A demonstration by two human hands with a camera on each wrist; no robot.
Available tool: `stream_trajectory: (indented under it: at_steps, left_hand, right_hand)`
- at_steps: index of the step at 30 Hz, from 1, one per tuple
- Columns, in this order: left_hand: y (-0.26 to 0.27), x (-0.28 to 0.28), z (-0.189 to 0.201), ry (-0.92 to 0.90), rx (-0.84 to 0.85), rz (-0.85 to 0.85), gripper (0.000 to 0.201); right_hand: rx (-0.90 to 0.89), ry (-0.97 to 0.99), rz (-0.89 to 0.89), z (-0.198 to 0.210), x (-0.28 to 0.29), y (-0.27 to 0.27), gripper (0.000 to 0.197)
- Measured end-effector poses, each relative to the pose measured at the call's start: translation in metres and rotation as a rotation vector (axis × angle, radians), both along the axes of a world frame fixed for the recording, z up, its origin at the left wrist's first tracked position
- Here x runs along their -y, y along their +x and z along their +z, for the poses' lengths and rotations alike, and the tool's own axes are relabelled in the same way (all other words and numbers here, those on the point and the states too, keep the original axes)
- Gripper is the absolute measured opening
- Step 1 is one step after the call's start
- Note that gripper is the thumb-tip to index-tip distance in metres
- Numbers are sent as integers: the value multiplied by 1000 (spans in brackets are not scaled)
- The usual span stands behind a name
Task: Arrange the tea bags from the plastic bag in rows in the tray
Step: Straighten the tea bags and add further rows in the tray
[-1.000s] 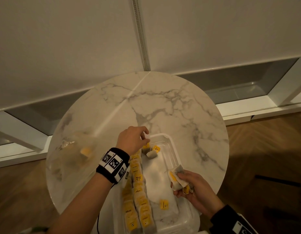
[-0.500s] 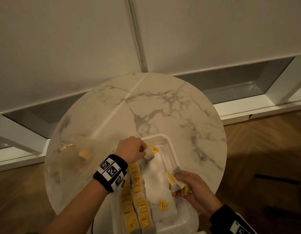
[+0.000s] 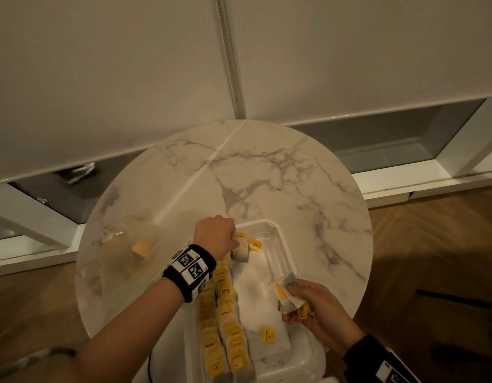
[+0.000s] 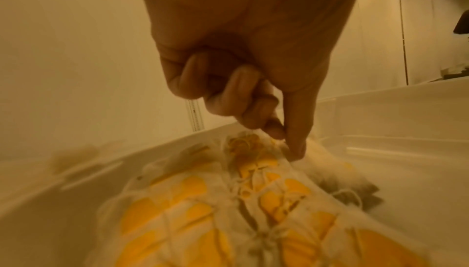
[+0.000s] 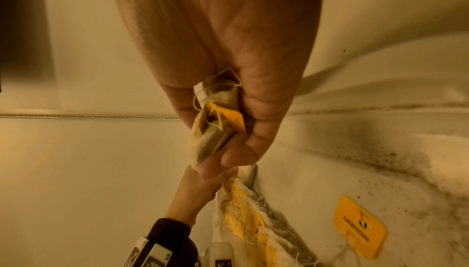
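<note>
Two rows fill the tray's (image 3: 280, 239) left side; left hand (image 3: 215, 234) pinches a bag (image 3: 240, 251) at its far end, right hand (image 3: 316, 308) clutches spares (image 3: 287, 295), more remain bagged.

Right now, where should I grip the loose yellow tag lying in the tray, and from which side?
Probably pinch the tag across its two long edges, coming straight down from above. It lies flat on the floor of the tray, apart from the rows on its left. I cannot tell which bag its string leads to.
</note>
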State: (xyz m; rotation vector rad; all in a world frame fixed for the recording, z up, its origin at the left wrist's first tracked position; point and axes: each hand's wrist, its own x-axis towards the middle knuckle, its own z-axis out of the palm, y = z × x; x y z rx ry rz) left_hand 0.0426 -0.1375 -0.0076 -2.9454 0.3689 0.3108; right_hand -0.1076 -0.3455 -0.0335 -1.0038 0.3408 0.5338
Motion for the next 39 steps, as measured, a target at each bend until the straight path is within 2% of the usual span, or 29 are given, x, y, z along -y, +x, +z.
stream_trajectory:
  at_steps: [5, 7, 9, 12, 14, 16, 17, 19, 21, 23, 26, 29, 32, 34, 37, 39]
  left_hand:
    - [1, 3, 3, 20, 29, -1, 17]
    - [-3, 2, 8, -23, 31, 18, 15]
    - [-13, -1, 16, -103, 29, 30, 23]
    - [-40, -5, 27, -351, -62, 14, 30]
    - [-64, -5, 29, -637, -212, 34, 22]
    - [-88, -3, 26, -984, -361, 112, 12]
    - [-97, -2, 23, -1099, -406, 153, 11]
    - [-112, 0, 15, -1214, -430, 203, 14]
    - [-123, 0, 7, -1291, -414, 262, 11]
    - [-128, -3, 2, -1362, -371, 331, 5]
    - [-131, -14, -2, -1469, -320, 453, 4]
    - [-133, -23, -2, -1529, -395, 524, 9]
    - [-137, -30, 0, -1542, -509, 477, 18]
    - [-139, -32, -2, -1492, -528, 407, 23]
    - [-136, -33, -4, -1370, -375, 311, 21]
    - [-133, -31, 0, -1393, -299, 306, 12]
  right_hand:
    - [5, -27, 8, 0, 0, 0, 32]
    - [11, -28, 11, 2, 0, -1, 29]
    - [21, -30, 15, 3, 0, -2, 26]
    - [46, -68, 32, 7, -3, -3, 23]
    - [86, -125, 66, 10, -6, -3, 23]
    - [128, -182, 110, 14, -10, -1, 24]
    - [151, -213, 136, 16, -12, 0, 25]
    - [190, -277, 180, 19, -16, 2, 29]
    - [210, -324, 216, 22, -20, 4, 24]
    - [205, -347, 253, 23, -23, 5, 17]
    - [166, -326, 242, 23, -25, 7, 20]
    - [152, -307, 151, 28, -27, 12, 17]
    - [222, -392, 137, 35, -30, 20, 15]
    - [305, -499, 156, 41, -32, 24, 17]
    - [461, -664, 232, 51, -33, 28, 15]
    - [547, -759, 314, 56, -34, 29, 13]
